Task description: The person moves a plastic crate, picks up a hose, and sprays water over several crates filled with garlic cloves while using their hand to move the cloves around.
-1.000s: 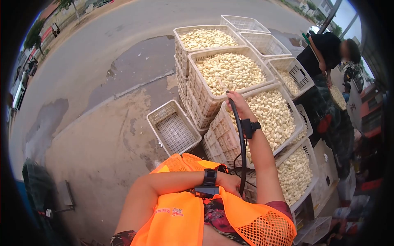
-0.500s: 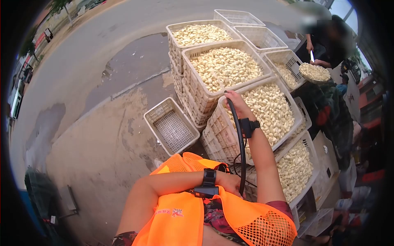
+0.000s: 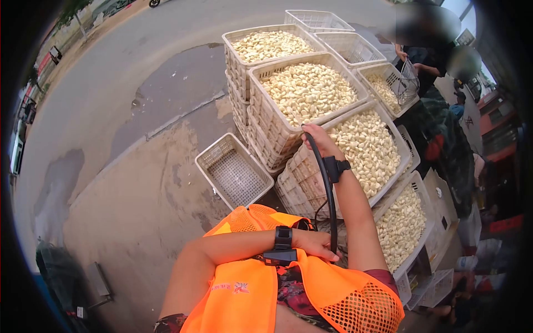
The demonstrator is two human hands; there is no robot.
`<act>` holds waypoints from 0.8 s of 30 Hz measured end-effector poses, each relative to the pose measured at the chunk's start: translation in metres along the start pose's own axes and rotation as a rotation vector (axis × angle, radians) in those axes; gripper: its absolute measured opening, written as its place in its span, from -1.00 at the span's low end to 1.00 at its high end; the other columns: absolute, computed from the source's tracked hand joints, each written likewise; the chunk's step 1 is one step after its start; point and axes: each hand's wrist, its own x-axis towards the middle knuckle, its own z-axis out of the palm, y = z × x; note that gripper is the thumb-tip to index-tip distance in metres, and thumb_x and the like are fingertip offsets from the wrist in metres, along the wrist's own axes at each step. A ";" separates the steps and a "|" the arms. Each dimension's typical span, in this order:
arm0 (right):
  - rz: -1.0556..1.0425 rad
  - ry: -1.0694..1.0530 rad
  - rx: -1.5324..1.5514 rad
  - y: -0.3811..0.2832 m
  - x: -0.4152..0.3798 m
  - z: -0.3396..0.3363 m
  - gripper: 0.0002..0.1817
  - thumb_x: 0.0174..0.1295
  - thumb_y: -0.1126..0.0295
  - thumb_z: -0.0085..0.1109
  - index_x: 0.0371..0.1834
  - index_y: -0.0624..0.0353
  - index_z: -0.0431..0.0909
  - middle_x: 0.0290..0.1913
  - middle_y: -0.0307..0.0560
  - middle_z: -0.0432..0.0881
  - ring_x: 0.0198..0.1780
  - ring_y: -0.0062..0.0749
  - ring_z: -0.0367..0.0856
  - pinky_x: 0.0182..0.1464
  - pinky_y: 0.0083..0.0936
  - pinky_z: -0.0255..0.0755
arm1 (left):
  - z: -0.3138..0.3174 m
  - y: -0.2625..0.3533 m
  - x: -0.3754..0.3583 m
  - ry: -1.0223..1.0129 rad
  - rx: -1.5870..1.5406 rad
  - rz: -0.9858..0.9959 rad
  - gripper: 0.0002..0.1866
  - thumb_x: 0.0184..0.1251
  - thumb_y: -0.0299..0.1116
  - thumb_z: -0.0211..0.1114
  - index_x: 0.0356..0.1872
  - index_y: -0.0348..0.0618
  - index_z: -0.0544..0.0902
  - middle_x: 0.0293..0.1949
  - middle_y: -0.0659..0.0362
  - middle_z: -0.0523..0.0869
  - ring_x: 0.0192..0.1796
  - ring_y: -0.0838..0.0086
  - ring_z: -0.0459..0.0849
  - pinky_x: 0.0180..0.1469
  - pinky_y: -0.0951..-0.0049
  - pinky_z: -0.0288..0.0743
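My right hand (image 3: 317, 137) is closed round the upper end of a black hose (image 3: 328, 191), at the corner of a crate heaped with pale peeled cloves (image 3: 366, 150). The hose curves down to my left hand (image 3: 315, 244), whose fingers are wrapped at its lower part, in front of the orange vest (image 3: 239, 294). Another heaped crate (image 3: 308, 91) tops the stack just beyond my right hand. Below my right forearm is a lower crate of cloves (image 3: 400, 227).
An empty crate (image 3: 233, 172) stands on the ground left of the stacks. More crates (image 3: 269, 45) stand further back, some empty. At the upper right a person (image 3: 427, 64) holds a wire basket (image 3: 408, 83) over a part-filled crate. A paved road (image 3: 183, 28) runs behind.
The other person's basket held cloves before; now it is tipped up over the crate and looks empty. My left hand has shifted slightly, its thumb now showing beside the hose.
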 end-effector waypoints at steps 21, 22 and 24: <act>0.120 -0.104 -0.357 -0.016 0.154 0.012 -0.72 0.28 0.14 0.05 -0.40 0.12 0.52 -0.58 -0.38 0.44 -0.66 -0.68 0.28 -0.67 -0.64 0.13 | -0.108 0.021 -0.047 0.398 -0.156 -0.025 -0.42 0.46 -0.01 -0.05 0.32 -0.21 0.24 -0.33 0.18 0.53 -0.32 0.55 0.58 -0.23 0.53 0.52; 0.118 -0.097 -0.353 -0.017 0.161 0.010 -0.72 0.28 0.14 0.05 -0.40 0.12 0.52 -0.58 -0.38 0.44 -0.66 -0.68 0.28 -0.67 -0.64 0.13 | -0.117 0.028 -0.048 0.413 -0.269 -0.108 -0.45 0.47 -0.01 -0.06 0.29 -0.18 0.27 -0.24 0.17 0.53 -0.24 0.53 0.58 -0.17 0.51 0.54; 0.134 -0.141 -0.396 -0.018 0.175 0.003 -0.70 0.27 0.13 0.04 -0.46 0.11 0.51 -0.62 -0.40 0.39 -0.67 -0.67 0.23 -0.66 -0.61 0.10 | -0.132 0.036 -0.044 0.418 -0.384 -0.194 -0.48 0.48 0.00 -0.07 0.27 -0.14 0.30 -0.15 0.16 0.52 -0.15 0.51 0.58 -0.10 0.49 0.55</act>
